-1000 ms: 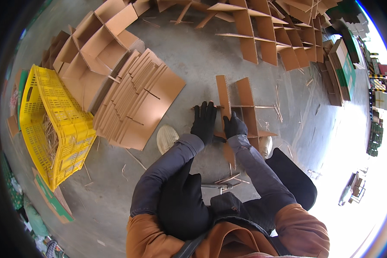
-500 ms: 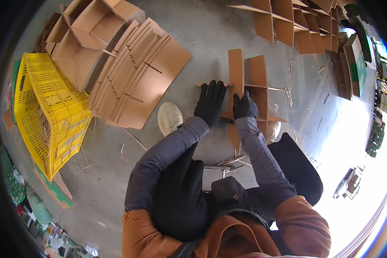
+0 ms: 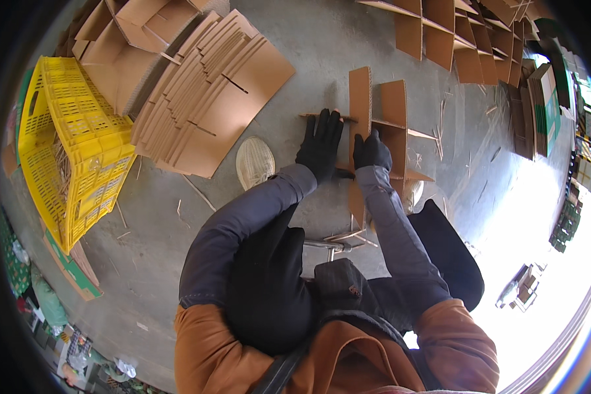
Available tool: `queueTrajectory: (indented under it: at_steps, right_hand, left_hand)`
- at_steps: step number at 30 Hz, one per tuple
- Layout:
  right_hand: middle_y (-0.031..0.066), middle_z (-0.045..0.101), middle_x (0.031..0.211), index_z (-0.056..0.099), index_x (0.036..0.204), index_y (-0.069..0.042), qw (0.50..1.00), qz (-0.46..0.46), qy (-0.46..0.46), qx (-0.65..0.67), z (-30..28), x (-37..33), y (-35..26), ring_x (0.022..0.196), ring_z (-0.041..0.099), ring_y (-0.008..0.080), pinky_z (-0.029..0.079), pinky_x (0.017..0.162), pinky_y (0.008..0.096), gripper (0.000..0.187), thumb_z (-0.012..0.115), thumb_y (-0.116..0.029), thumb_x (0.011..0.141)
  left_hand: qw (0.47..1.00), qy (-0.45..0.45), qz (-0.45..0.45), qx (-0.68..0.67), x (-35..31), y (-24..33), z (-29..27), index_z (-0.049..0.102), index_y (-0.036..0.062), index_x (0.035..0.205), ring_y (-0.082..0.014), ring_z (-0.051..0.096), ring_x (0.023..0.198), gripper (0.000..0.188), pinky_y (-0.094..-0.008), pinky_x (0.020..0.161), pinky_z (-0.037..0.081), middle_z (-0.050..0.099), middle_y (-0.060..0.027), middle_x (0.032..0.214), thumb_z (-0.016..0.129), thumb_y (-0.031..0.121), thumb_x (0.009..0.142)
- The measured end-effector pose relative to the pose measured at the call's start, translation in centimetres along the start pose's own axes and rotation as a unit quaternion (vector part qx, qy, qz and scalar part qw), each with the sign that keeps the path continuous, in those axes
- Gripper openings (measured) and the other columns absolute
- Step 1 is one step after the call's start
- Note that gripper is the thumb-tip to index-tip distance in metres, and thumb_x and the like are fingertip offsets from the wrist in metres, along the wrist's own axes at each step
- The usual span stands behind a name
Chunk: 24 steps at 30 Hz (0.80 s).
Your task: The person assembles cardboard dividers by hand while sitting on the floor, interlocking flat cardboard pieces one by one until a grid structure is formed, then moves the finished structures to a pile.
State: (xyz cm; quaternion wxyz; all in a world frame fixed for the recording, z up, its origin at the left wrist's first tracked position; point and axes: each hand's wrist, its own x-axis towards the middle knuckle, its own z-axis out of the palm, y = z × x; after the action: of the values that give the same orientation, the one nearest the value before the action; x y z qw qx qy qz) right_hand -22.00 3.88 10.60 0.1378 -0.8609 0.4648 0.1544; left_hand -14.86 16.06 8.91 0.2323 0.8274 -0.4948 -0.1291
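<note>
A partly interlocked cardboard divider [image 3: 360, 92] stands on the floor before me, its two long panels crossed by shorter strips. My left hand [image 3: 320, 148], in a black glove, is at the divider's left side. Its fingers stretch forward over the end of a cross strip, and the palm side is hidden. In a matching glove, my right hand [image 3: 373, 153] is closed on the left long panel, with the thumb at the panel's top edge. The right long panel [image 3: 394, 105] stands just beyond this hand.
Flat slotted cardboard sheets [image 3: 236, 98] lie stacked at left, beside assembled dividers and a yellow plastic crate [image 3: 88, 151]. More assembled dividers [image 3: 440, 33] stand at the far right. Cardboard scraps [image 3: 440, 131] litter the floor. My shoe [image 3: 255, 163] is left of the divider.
The whole view has shifted slightly, with the crate and my knees appearing higher. Both hands stay at the divider in nearly the same places; the left fingers have shifted a little.
</note>
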Motion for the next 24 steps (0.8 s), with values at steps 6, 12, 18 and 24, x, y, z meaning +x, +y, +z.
queueTrajectory:
  at_steps: [6, 12, 18, 24]
  right_hand:
    - [0.0252, 0.063, 0.082, 0.052, 0.105, -0.006, 0.999, -0.016, 0.019, 0.026, 0.8, 0.4, 1.2, 0.078, 0.06, 0.043, 0.047, 0.067, 0.051, 0.04, 0.053, -0.041, 0.085]
    - [0.0245, 0.063, 0.085, 0.052, 0.106, -0.007, 0.999, -0.014, 0.013, 0.042, 0.8, 0.3, 1.0, 0.081, 0.061, 0.0422, 0.047, 0.069, 0.0501, 0.04, 0.051, -0.041, 0.085]
    - [0.0235, 0.063, 0.086, 0.054, 0.105, -0.006, 0.995, -0.042, 0.034, 0.083, 0.4, -1.0, 1.2, 0.082, 0.061, 0.0411, 0.048, 0.069, 0.0489, 0.04, 0.049, -0.04, 0.086]
    - [0.0228, 0.064, 0.088, 0.055, 0.105, -0.005, 1.0, -0.023, 0.015, 0.008, 2.8, 1.5, 1.0, 0.084, 0.061, 0.0403, 0.047, 0.07, 0.0486, 0.041, 0.049, -0.041, 0.086]
  left_hand:
    - [0.97, -0.22, 0.075, -0.069, -0.9, 1.1, 1.3, 0.043, -0.0045, 0.125, -0.0411, 0.037, 0.121, 0.071, -0.0494, 0.102, 0.028, 0.044, -0.0244, 0.125, 0.062, 0.044, 0.077]
    - [0.985, 0.15, 0.057, -0.065, 2.8, -2.8, 0.5, 0.054, 0.0062, 0.109, -0.0289, 0.06, 0.092, 0.031, -0.0424, 0.077, 0.048, 0.06, -0.0129, 0.101, 0.053, 0.025, 0.084]
    - [0.987, -0.155, -0.029, -0.001, 4.4, -4.3, 2.1, 0.052, 0.0122, 0.109, -0.0293, 0.063, 0.081, 0.025, -0.0427, 0.069, 0.051, 0.062, -0.0115, 0.092, 0.043, 0.017, 0.086]
    - [0.992, -0.118, -0.055, 0.004, 3.5, -2.5, 1.8, 0.053, 0.0116, 0.099, -0.0279, 0.064, 0.079, 0.017, -0.0422, 0.065, 0.052, 0.062, -0.0103, 0.087, 0.045, 0.017, 0.085]
